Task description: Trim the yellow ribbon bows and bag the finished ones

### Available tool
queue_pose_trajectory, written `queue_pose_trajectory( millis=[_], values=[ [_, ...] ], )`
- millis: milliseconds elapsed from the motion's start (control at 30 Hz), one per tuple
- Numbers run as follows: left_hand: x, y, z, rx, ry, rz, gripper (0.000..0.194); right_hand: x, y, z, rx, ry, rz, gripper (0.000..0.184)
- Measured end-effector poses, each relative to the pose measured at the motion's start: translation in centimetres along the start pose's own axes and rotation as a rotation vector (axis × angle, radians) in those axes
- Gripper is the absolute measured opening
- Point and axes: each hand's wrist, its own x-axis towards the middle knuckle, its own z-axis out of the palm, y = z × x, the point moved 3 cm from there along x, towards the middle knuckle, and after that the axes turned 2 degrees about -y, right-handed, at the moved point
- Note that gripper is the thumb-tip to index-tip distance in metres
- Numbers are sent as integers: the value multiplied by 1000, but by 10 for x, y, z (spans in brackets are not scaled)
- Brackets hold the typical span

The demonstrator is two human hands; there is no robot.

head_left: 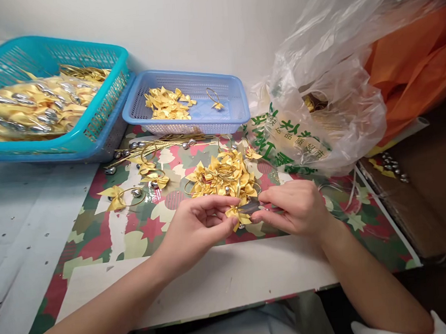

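Observation:
My left hand (200, 224) pinches a small gold ribbon bow (237, 216) between thumb and fingers, just above the patterned mat (136, 234). My right hand (296, 207) is closed on a small dark grey tool or clip (251, 207) that touches the same bow. Both hands meet near the front of the mat. Right behind them lies a pile of finished gold bows with loops and silver bells (223, 176).
A large teal basket (53, 143) of gold and silver pieces sits at the back left. A smaller blue basket (189, 123) holds loose gold bows. A clear plastic bag (319, 119) stands at the right. Gold cords with bells (149, 149) and single bows (114, 195) lie on the mat.

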Motion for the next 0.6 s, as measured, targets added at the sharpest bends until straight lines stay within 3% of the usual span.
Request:
queue_pose_trajectory(
  millis=[600],
  values=[
    [0, -1, 0, 15, 0, -4, 28, 1, -6, 1, -66, -35, -33, 40]
  ],
)
